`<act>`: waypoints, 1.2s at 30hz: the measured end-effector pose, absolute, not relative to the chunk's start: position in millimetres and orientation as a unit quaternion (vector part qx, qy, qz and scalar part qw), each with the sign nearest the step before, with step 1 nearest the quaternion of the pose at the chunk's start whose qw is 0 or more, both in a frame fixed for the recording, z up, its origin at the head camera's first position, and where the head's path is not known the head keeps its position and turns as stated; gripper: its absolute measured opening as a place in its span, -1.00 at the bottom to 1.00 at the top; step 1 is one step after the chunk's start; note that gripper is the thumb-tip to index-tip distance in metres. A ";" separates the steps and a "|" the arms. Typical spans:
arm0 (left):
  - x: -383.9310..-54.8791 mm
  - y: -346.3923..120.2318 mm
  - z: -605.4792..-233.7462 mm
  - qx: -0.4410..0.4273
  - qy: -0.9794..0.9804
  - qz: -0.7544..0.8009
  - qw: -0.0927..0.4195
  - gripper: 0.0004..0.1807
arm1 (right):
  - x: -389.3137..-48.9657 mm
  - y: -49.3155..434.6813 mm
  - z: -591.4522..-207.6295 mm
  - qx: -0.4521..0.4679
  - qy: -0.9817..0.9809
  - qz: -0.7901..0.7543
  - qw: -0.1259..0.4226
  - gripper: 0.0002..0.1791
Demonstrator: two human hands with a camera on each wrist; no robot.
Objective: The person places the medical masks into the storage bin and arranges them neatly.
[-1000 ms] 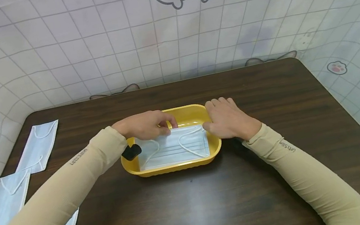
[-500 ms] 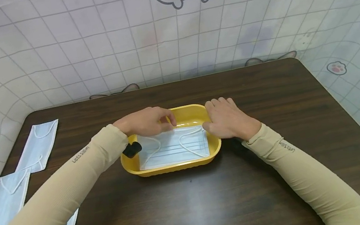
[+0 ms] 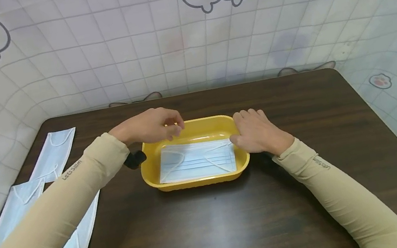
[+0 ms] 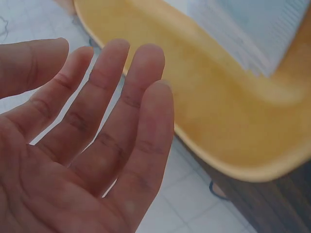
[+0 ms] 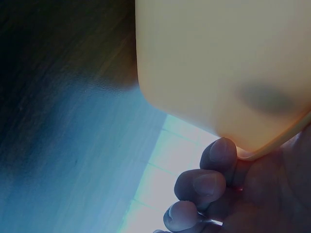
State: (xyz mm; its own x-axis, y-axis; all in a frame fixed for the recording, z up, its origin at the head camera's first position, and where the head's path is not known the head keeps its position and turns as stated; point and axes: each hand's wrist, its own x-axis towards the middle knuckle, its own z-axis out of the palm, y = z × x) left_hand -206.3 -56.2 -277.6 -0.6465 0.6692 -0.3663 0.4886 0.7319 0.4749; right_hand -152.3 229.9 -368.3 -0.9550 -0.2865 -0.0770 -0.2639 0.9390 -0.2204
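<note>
While the right hand (image 3: 258,131) grips the yellow plastic tray (image 3: 205,129) by its right end, the empty, loosely spread left hand (image 3: 151,125) should avoid snagging the pale-blue pleated mask (image 3: 197,162) inside.

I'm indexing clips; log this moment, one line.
left hand: empty; right hand: grips yellow tray; mask: in tray; other masks: on table

You have a yellow tray (image 3: 198,182) with a pale blue mask (image 3: 195,164) in it, striped by fine bluish pleat lines and looped in white. The masks (image 3: 53,154) to your left repeat that pale blue with white loops. Your surface (image 3: 217,231) is dark brown with streaky wood grain. Your sleeves (image 3: 54,211) are beige with dark lettering. Before you, the whitish backdrop (image 3: 167,36) carries a grey grid, faint lilac blotches, grey-outlined cartoon shapes and a pinkish paw print (image 3: 380,81).
</note>
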 end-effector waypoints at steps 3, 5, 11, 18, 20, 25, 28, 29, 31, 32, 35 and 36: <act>-207.6 -62.4 -272.6 0.317 0.895 0.176 0.260 -0.70 | -154.3 233.0 -369.1 -0.137 0.983 -0.103 0.060 -0.66; -208.8 -66.9 -269.9 0.313 0.899 0.178 0.251 -0.71 | -155.4 234.7 -369.6 -0.134 0.984 -0.102 0.064 -0.65; -207.3 -79.8 -259.2 0.297 0.910 0.179 0.227 -0.75 | -158.0 241.1 -370.6 -0.137 0.983 -0.102 0.063 -0.66; -205.9 -103.1 -251.0 0.271 0.920 0.193 0.209 -0.80 | -158.9 246.8 -370.9 -0.134 0.983 -0.106 0.062 -0.67; -205.6 -110.7 -250.3 0.263 0.922 0.195 0.205 -0.80 | -158.9 248.2 -371.2 -0.133 0.983 -0.107 0.062 -0.66; -203.6 -130.2 -249.9 0.245 0.930 0.192 0.196 -0.78 | -159.7 251.4 -371.4 -0.133 0.983 -0.108 0.061 -0.65; -202.9 -141.5 -251.6 0.236 0.934 0.190 0.191 -0.75 | -159.7 252.2 -371.0 -0.131 0.983 -0.110 0.061 -0.65; -202.8 -145.5 -252.7 0.233 0.935 0.188 0.190 -0.74 | -159.5 252.5 -371.0 -0.131 0.983 -0.110 0.061 -0.65; -202.6 -154.0 -255.1 0.228 0.939 0.183 0.183 -0.72 | -159.1 252.8 -371.2 -0.131 0.983 -0.110 0.060 -0.66; -202.4 -159.1 -256.3 0.227 0.940 0.180 0.179 -0.72 | -159.1 253.1 -371.3 -0.131 0.983 -0.110 0.060 -0.66; -201.2 -176.8 -259.3 0.217 0.946 0.174 0.169 -0.70 | -158.8 253.8 -371.0 -0.132 0.983 -0.109 0.060 -0.65; -200.3 -182.5 -259.8 0.212 0.947 0.173 0.167 -0.71 | -158.6 254.1 -370.6 -0.131 0.984 -0.108 0.060 -0.65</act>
